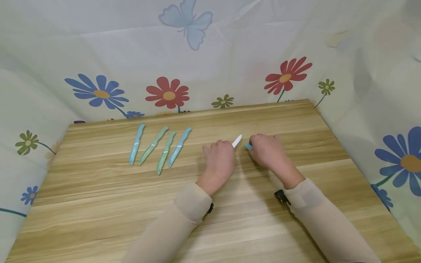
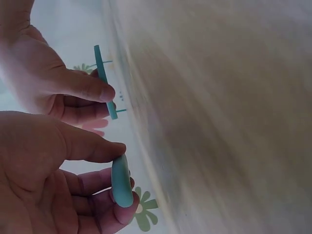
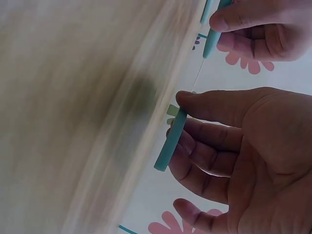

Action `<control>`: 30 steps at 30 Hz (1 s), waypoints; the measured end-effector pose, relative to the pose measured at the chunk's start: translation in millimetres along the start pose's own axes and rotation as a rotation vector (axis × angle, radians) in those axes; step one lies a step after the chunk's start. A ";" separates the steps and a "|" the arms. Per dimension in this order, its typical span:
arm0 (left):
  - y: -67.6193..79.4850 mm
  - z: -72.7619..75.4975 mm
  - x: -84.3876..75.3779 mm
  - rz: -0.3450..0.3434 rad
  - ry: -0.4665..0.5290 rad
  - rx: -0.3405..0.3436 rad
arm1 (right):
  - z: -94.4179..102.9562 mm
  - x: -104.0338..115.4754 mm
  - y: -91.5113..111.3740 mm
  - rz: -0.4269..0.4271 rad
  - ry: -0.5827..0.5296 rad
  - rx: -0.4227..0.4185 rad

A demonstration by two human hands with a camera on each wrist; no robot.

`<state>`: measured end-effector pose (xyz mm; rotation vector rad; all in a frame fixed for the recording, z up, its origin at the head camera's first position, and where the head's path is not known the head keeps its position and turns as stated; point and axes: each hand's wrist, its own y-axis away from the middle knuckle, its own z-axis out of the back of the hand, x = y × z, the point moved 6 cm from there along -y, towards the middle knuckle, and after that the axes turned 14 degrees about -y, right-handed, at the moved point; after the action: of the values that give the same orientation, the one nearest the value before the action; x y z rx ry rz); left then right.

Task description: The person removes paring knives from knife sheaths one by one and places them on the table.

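My left hand grips a small knife by its blue-green handle, thumb on one side and fingers on the other. Its bare white blade sticks out toward the far right in the head view. A short way to the right, my right hand pinches a blue blade cover between thumb and fingers. In the right wrist view this cover shows as a narrow teal sleeve, apart from the blade, which appears edge-on as a thin line. Both hands are close over the table.
On the wooden table, several covered knives lie in a loose row to the left: a blue knife, a green knife, another green knife and a blue knife. A flower-print curtain hangs behind the table's far edge.
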<state>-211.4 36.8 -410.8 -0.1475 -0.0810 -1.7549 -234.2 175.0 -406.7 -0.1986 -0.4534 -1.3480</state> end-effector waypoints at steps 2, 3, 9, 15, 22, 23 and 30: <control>-0.3 -0.6 -0.3 0.011 -0.002 -0.001 | -1.2 0.1 0.8 -0.005 0.001 0.004; -0.3 -0.4 -0.5 0.014 -0.002 -0.003 | -1.6 0.0 0.9 -0.007 0.003 0.005; 0.0 2.0 -3.4 0.008 -0.017 -0.004 | -2.0 0.3 2.2 0.011 0.008 -0.007; 0.4 3.0 -8.2 -0.004 -0.027 0.005 | -1.9 1.9 3.9 0.033 0.006 -0.016; -1.9 2.1 -16.9 0.002 -0.014 0.049 | -1.9 1.8 5.1 0.014 0.018 -0.021; -2.3 1.4 -18.2 0.004 -0.011 0.056 | -1.9 1.5 4.9 0.007 0.017 -0.022; -3.8 -4.4 -23.7 0.014 0.048 0.094 | -4.6 -1.0 2.6 -0.053 -0.001 -0.009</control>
<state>-211.1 60.0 -418.5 -0.0366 -0.1271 -1.7362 -230.9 174.6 -410.9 -0.1954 -0.4562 -1.4023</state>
